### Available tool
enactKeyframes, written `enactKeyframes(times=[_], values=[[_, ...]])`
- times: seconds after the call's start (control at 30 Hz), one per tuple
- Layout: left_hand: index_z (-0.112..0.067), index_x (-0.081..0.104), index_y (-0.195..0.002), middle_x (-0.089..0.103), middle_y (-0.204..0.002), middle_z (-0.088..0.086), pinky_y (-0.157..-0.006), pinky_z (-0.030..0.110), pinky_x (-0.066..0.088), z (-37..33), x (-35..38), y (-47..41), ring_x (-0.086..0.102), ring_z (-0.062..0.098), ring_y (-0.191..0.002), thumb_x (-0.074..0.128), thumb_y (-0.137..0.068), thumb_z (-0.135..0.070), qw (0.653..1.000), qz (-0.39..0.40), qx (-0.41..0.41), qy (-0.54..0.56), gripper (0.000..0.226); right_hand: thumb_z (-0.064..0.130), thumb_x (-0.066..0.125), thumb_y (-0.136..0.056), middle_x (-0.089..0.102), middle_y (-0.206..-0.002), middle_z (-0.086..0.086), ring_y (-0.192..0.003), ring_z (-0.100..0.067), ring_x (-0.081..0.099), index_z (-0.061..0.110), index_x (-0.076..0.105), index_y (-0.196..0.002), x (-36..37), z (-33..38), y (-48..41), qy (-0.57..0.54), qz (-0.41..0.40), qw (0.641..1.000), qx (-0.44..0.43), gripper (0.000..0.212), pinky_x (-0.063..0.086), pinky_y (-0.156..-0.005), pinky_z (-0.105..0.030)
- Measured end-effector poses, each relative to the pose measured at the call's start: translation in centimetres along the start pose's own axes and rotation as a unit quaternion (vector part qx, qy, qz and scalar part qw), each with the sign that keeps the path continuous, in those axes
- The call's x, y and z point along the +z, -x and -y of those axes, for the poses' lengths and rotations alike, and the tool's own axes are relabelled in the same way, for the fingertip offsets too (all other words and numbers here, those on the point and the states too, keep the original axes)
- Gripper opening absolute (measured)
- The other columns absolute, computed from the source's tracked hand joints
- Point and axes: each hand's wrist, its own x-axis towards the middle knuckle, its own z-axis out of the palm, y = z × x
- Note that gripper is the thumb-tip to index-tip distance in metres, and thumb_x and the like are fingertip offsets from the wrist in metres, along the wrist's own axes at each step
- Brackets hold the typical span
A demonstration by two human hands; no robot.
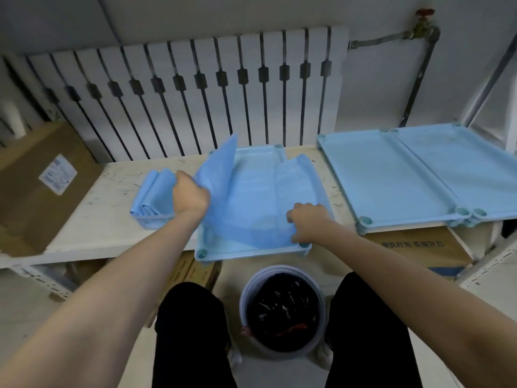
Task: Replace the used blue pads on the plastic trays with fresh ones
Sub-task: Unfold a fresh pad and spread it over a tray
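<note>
A light blue plastic tray [251, 252] lies in the middle of the white shelf, its front edge over the shelf's lip. A blue pad [249, 191] is half unfolded over it, with both side flaps standing up. My left hand [190, 194] grips the pad's raised left flap. My right hand [306, 221] holds the pad's front right part down near the tray's front right corner. A pile of folded blue pads [152, 197] sits on the shelf just left of my left hand.
Two more blue trays [386, 177] lie side by side on the right of the shelf [92, 219]. A round bin [282, 309] with a black liner stands on the floor between my knees. A cardboard box [42, 180] sits at the left; a radiator runs behind.
</note>
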Motion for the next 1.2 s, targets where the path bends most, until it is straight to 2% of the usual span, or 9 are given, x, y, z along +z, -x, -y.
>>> enactKeyframes(times=[0.27, 0.37, 0.5, 0.6, 0.7, 0.77, 0.87, 1.1, 1.2], values=[[0.0, 0.038, -0.122, 0.03, -0.133, 0.024, -0.088, 0.043, 0.044, 3.8, -1.6, 0.0, 0.047, 0.042, -0.112, 0.055, -0.086, -0.003, 0.973, 0.056, -0.041, -0.221, 0.04, 0.019, 0.063, -0.082, 0.047, -0.098, -0.002, -0.079, -0.021, 0.044, 0.015, 0.051, -0.086, -0.5, 1.4, 0.0, 0.054, 0.011, 0.998, 0.022, 0.013, 0.038, -0.065, -0.032], [-0.004, 0.043, -0.116, 0.035, -0.126, 0.018, -0.086, 0.043, 0.045, 3.2, -0.7, 1.0, 0.041, 0.037, -0.112, 0.056, -0.081, -0.003, 0.967, 0.047, 0.042, -0.246, 0.037, 0.013, 0.058, -0.085, 0.044, -0.085, -0.002, -0.073, -0.019, 0.044, 0.014, 0.049, -0.084, -0.5, 1.4, -0.1, 0.039, -0.001, 0.999, 0.021, 0.009, 0.039, -0.065, -0.031], [-0.008, 0.061, -0.103, 0.057, -0.105, 0.009, -0.08, 0.03, 0.044, 1.4, 1.3, 1.6, 0.056, 0.028, -0.101, 0.061, -0.085, -0.013, 0.955, 0.237, 0.16, -0.081, 0.019, 0.02, 0.065, -0.08, 0.066, -0.086, -0.004, -0.078, -0.024, 0.059, 0.011, 0.064, -0.077, -1.9, 0.8, -0.5, -0.172, -0.049, 0.983, 0.04, 0.009, 0.043, -0.062, -0.028], [-0.015, 0.064, -0.113, 0.057, -0.11, -0.003, -0.094, 0.027, 0.043, -0.2, 2.3, 2.6, 0.052, 0.012, -0.104, 0.075, -0.079, -0.034, 0.905, 0.374, 0.196, -0.039, 0.04, 0.02, 0.069, -0.083, 0.063, -0.073, 0.001, -0.071, -0.014, 0.055, 0.012, 0.06, -0.065, -4.7, 0.3, -0.7, -0.288, -0.052, 0.956, -0.02, 0.021, 0.042, -0.06, -0.023], [-0.014, 0.069, -0.106, 0.062, -0.099, -0.005, -0.087, 0.024, 0.044, -1.7, 2.9, 2.3, 0.056, 0.011, -0.094, 0.074, -0.08, -0.031, 0.9, 0.351, 0.253, -0.048, 0.032, 0.018, 0.067, -0.086, 0.057, -0.068, 0.011, -0.066, -0.006, 0.051, 0.018, 0.058, -0.069, -7.9, -0.3, -0.1, -0.338, -0.058, 0.937, -0.065, 0.019, 0.04, -0.064, -0.019], [-0.01, 0.073, -0.089, 0.063, -0.077, -0.005, -0.069, 0.017, 0.042, -2.7, 2.4, 1.5, 0.056, 0.004, -0.071, 0.069, -0.086, -0.024, 0.906, 0.329, 0.265, -0.021, 0.015, 0.019, 0.071, -0.083, 0.059, -0.067, 0.011, -0.064, -0.004, 0.052, 0.015, 0.066, -0.075, -9.3, -1.1, 0.2, -0.332, -0.055, 0.939, -0.071, 0.011, 0.041, -0.063, -0.016], [-0.012, 0.069, -0.073, 0.052, -0.057, -0.008, -0.056, 0.012, 0.035, -3.8, 1.3, 0.8, 0.045, -0.003, -0.049, 0.065, -0.089, -0.019, 0.893, 0.359, 0.272, -0.01, 0.018, 0.02, 0.077, -0.079, 0.064, -0.068, 0.006, -0.064, -0.006, 0.057, 0.013, 0.07, -0.073, -10.3, -2.0, 0.2, -0.347, -0.024, 0.935, -0.067, 0.011, 0.048, -0.067, -0.018], [-0.012, 0.065, -0.063, 0.045, -0.06, -0.005, -0.061, 0.018, 0.038, -4.5, 0.4, 1.2, 0.039, 0.008, -0.059, 0.063, -0.09, -0.032, 0.847, 0.484, 0.218, -0.014, 0.033, 0.023, 0.073, -0.082, 0.06, -0.076, -0.005, -0.067, -0.01, 0.051, 0.014, 0.069, -0.076, -10.3, -2.6, 0.6, -0.385, 0.089, 0.918, -0.042, 0.012, 0.047, -0.063, -0.019], [-0.001, 0.072, -0.082, 0.059, -0.07, 0.002, -0.073, 0.024, 0.05, -4.5, 1.2, 1.8, 0.052, 0.009, -0.067, 0.062, -0.091, -0.032, 0.862, 0.456, 0.218, 0.025, 0.033, 0.02, 0.073, -0.082, 0.058, -0.066, -0.001, -0.059, -0.008, 0.049, 0.015, 0.067, -0.071, -9.9, -2.2, 0.6, -0.425, 0.106, 0.899, -0.026, 0.014, 0.045, -0.058, -0.017]])
